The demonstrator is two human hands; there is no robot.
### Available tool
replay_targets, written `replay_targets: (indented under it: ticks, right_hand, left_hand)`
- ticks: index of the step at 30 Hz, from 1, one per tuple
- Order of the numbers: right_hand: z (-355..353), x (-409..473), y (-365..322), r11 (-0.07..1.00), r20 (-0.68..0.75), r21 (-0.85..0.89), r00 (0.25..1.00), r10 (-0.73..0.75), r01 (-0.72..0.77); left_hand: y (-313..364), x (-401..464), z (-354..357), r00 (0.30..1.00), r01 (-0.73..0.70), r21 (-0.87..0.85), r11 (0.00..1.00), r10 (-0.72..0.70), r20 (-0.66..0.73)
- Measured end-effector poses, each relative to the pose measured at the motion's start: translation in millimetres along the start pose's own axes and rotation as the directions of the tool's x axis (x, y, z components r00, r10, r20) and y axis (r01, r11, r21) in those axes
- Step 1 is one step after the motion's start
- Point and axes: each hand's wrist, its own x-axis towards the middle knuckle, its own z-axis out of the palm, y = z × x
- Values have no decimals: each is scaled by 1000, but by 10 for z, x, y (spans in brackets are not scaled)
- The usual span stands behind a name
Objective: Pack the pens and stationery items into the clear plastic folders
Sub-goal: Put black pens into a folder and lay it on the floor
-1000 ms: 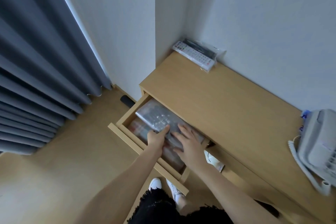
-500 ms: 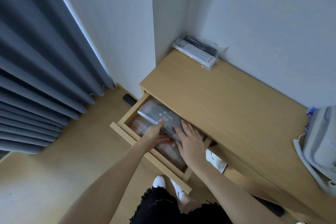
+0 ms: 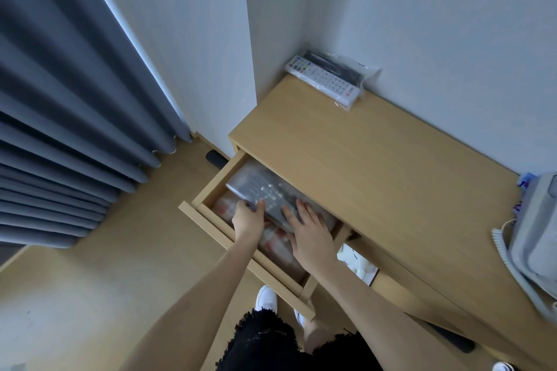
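Grey pleated curtains hang at left beside a pale wooden worktop set in a white corner. Its shallow wooden drawer is pulled open. Inside lies a clear plastic folder, glossy and crinkled, over grey contents, on top of reddish packets. The left hand grips the folder's near edge with curled fingers; the right hand rests flat on it, fingers spread. Bagged remote controls sit at the worktop's back corner.
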Motion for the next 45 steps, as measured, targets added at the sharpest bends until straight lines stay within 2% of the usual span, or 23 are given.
replay_targets:
  ticks: [4, 6, 7, 9, 11, 13, 14, 17, 20, 26, 30, 34, 37, 40, 45]
  right_hand:
    - [-47, 33, 45, 1000, -29, 29, 1000, -1, 2]
    - [-64, 17, 60, 999, -63, 41, 998, -8, 10]
    - [-66, 7, 64, 998, -80, 53, 997, -11, 15]
    - [-57, -10, 68, 997, -116, 72, 993, -16, 24]
    - [-41, -17, 68, 998, -142, 53, 989, -34, 42]
    - [-21, -15, 70, 998, -158, 34, 986, -52, 58]
    - [-12, -13, 71, 998, -161, 34, 985, -55, 61]
    - [40, -21, 86, 997, -157, 27, 986, -62, 67]
    - [103, -31, 119, 996, -138, -4, 986, -92, 92]
    - [159, 59, 191, 996, -100, 2, 991, -93, 94]
    - [98, 110, 232, 998, -88, 21, 994, -61, 63]
    - [30, 119, 211, 1000, -86, -1, 996, -27, 27]
    - [4, 87, 177, 1000, -126, 15, 992, -8, 10]
    - [27, 67, 160, 1000, -165, 11, 986, -16, 18]
    - [86, 14, 137, 996, -323, -20, 942, -85, 83]
  left_hand:
    - [41, -41, -8, 997, -69, 94, 993, 72, -33]
    - [76, -100, -80, 980, -167, 182, 969, 183, -77]
    - [81, -108, -129, 954, -245, 300, 922, 284, -93]
    - [68, -56, -239, 856, -412, 565, 715, 516, -30]
    - [96, 32, -325, 743, -557, 707, 436, 642, 189]
    - [149, 95, -362, 663, -651, 736, 183, 610, 434]
    - [167, 122, -366, 648, -671, 735, 96, 557, 519]
    - [148, 217, -399, 666, -670, 742, -38, 412, 622]
    - [50, 274, -426, 664, -659, 741, -129, 362, 654]
    - [90, 299, -350, 687, -650, 749, -131, 319, 652]
    - [170, 325, -279, 700, -652, 753, -85, 314, 641]
    - [154, 283, -231, 675, -656, 753, -50, 407, 615]
    - [78, 220, -252, 635, -692, 718, 76, 536, 556]
    - [52, 176, -281, 632, -704, 681, 199, 612, 475]
    - [27, 114, -328, 603, -716, 671, 192, 654, 457]
